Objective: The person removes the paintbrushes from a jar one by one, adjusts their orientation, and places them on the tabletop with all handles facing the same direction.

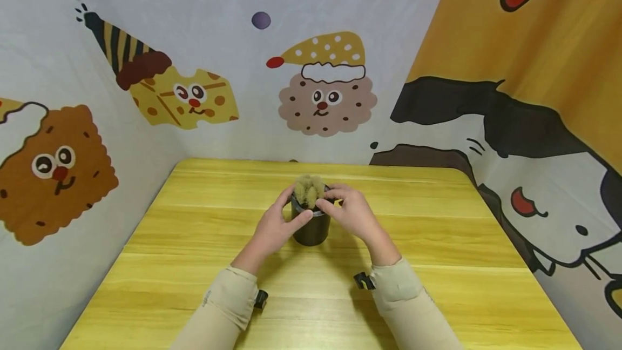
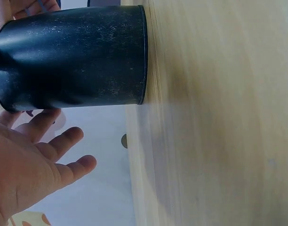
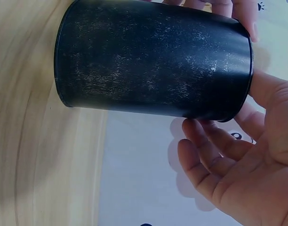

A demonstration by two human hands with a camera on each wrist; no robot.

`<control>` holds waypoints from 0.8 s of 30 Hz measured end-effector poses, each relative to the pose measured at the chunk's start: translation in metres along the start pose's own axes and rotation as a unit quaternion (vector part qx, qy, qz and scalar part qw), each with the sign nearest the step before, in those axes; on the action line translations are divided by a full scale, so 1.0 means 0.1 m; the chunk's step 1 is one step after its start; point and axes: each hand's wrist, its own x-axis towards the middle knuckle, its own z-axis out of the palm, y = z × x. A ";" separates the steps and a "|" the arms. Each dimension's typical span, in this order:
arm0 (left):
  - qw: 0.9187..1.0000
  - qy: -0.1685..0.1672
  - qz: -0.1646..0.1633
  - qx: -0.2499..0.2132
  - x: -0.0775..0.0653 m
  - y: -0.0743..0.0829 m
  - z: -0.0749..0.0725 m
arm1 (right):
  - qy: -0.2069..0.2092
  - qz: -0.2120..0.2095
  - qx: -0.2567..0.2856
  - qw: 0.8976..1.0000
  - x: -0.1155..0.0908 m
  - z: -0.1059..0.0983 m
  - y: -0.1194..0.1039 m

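Observation:
A black pot stands upright on the table, holding a fuzzy yellowish-green cactus with several rounded lobes. My left hand grips the pot at its left rim, thumb along the near rim and fingers round the side. From the right, my right hand holds the rim too, its thumb and forefinger reaching over the edge beside the cactus. In the right wrist view the lower fingers curl at the pot's side. Both wrist views show the scuffed pot wall lying sideways; the cactus is hidden there.
The wood-grain table runs back to a white cloth wall printed with cartoon biscuits and cheese. An orange printed curtain hangs at the right. Each beige sleeve carries a small black wrist device.

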 end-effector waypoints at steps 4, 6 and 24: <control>1.000 0.003 -0.001 -0.001 0.00 -0.01 0.00 | 0.019 -0.001 -0.026 0.999 -0.01 0.02 -0.01; 1.000 0.003 -0.003 -0.002 0.01 -0.01 -0.01 | 0.031 0.000 -0.040 0.999 0.00 0.04 -0.02; 1.000 0.006 -0.006 0.001 0.02 -0.02 0.00 | 0.127 -0.005 0.047 0.991 0.06 -0.02 -0.09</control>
